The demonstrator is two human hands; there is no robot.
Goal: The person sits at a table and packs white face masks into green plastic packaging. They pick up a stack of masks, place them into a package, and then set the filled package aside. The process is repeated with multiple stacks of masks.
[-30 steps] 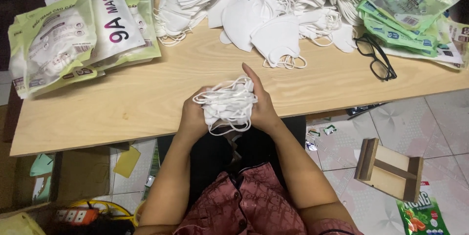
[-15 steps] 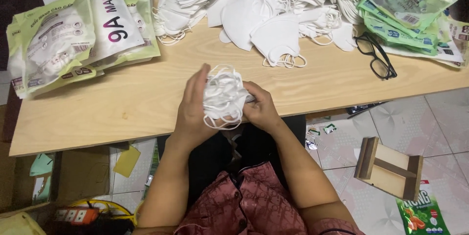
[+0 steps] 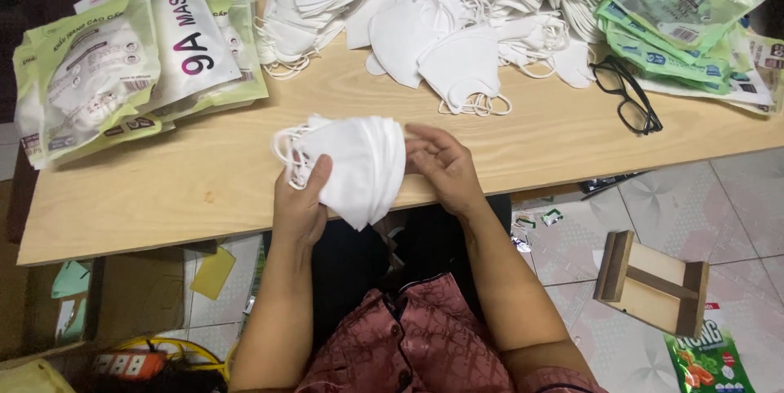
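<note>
Half a second ago we saw both hands pressed around a crumpled bunch of white masks at the table edge; now the stack of white masks point(image 3: 353, 166) is turned flat and neat, with its folded fronts toward the camera and the ear loops hanging out at the left side. The left hand point(image 3: 300, 201) is clamped on the stack, thumb on the front and fingers behind it, and holds it just above the near edge of the wooden table point(image 3: 531, 136). The right hand point(image 3: 445, 166) has come off the stack: it is relaxed and half curled, fingers apart, with only the fingertips near the right edge of the masks, and we cannot tell if they touch it. On the far left of the table lies a pile of filled flat pouches point(image 3: 135, 58), light green with a white middle panel and one white pouch with dark and pink letters on top, each with masks inside. At the far right corner there is a pile of empty green pouches point(image 3: 678, 13), flat and shiny, with small white label squares. Between these two piles a big loose heap of white masks point(image 3: 441, 17) spreads over the back of the table. Black glasses point(image 3: 627, 95) lie just beside the green pouches. On the tiled floor at the right we see a small wooden frame point(image 3: 652, 283) and a green snack packet point(image 3: 706, 360) near it.
</note>
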